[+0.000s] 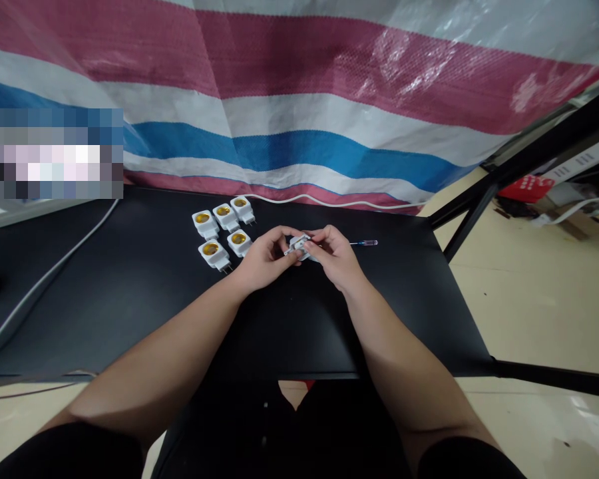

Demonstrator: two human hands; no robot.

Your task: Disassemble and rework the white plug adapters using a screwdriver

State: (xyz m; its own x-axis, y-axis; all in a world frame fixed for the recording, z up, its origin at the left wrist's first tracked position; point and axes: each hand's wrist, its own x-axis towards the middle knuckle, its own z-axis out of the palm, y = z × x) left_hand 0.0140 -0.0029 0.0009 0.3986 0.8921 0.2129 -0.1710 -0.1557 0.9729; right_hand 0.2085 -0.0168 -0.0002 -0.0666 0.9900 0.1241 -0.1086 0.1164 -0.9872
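Between my two hands is a small white plastic housing, held just above the black table. My left hand pinches its left side with thumb and fingers. On the other side, my right hand grips it, the thumb lying on its upper face. Fingers cover much of the housing, so its full shape is hidden. Left of my hands lie several white plug-in units with round amber lenses and plug pins. A screwdriver with a clear purplish handle lies just right of my right hand, its shaft pointing toward it.
The black table ends at a right edge beside a black metal frame. A striped plastic sheet hangs behind it. A white cable crosses the left side; another white cable runs along the back.
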